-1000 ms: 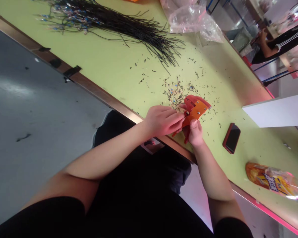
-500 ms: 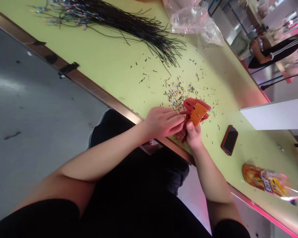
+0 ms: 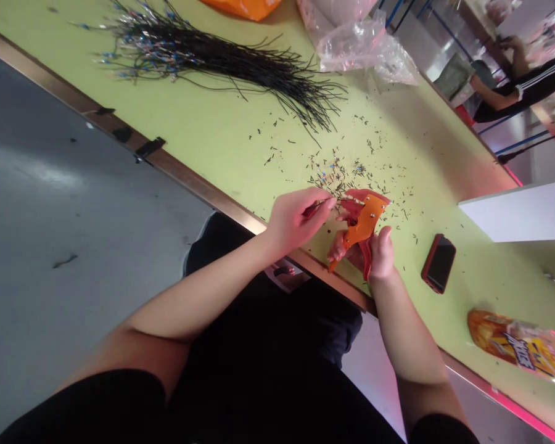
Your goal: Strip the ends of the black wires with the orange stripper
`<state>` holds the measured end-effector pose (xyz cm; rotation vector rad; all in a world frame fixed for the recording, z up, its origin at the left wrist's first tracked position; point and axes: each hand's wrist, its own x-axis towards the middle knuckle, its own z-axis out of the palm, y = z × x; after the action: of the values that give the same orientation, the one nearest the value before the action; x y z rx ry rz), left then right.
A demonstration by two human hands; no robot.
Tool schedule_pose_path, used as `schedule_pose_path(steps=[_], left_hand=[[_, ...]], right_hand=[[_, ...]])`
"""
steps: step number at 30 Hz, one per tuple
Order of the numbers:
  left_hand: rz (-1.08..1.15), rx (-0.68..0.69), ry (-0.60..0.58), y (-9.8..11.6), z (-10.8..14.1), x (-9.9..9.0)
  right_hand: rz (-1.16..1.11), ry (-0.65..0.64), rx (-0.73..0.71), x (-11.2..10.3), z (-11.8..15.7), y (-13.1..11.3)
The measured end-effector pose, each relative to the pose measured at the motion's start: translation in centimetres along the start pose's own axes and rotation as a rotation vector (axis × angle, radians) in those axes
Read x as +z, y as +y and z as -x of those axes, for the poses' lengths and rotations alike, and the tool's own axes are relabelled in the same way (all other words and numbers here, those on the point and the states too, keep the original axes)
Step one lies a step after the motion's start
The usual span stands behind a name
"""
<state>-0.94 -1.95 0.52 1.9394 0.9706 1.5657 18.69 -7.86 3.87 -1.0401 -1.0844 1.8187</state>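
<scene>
An orange and red wire stripper [image 3: 364,222] is in my right hand [image 3: 382,256], jaws toward the left. Its handles are spread, with my fingers around them and my thumb lifted off the side. Just left of the jaws, my left hand [image 3: 293,219] is closed in a pinch on what looks like a thin dark wire, mostly hidden by the fingers. Behind both hands, short wire clippings [image 3: 335,172] lie scattered over the green tabletop [image 3: 222,142]. Farther back lies a bundle of black wires [image 3: 240,65] with blue and silvery bits at its left end.
A phone [image 3: 438,264] and a bottle with an orange label [image 3: 520,345] lie to the right. A white panel [image 3: 522,209] juts over the table. Clear plastic bags [image 3: 365,46] and an orange item [image 3: 245,7] sit at the back. Another person's arm [image 3: 497,92] shows beyond.
My left hand has drawn slightly back from the stripper's jaws. In my right hand the stripper's handles have spread and the thumb has come off its body. The view has shifted a little.
</scene>
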Motion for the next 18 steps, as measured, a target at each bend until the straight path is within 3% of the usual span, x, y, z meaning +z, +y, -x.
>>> schedule_pose_path(steps=[3, 11, 18], left_hand=[[-0.026, -0.043, -0.041, -0.01, -0.17, -0.04], [-0.175, 0.044, -0.09, -0.21, 0.32, 0.49], [0.052, -0.151, -0.269, -0.68, -0.39, 0.42]], right_hand=[[0.001, -0.051, 0.03, 0.17, 0.03, 0.34], [0.014, -0.048, 0.04, -0.45, 0.2, 0.47], [0.04, -0.034, 0.03, -0.68, -0.1, 0.48]])
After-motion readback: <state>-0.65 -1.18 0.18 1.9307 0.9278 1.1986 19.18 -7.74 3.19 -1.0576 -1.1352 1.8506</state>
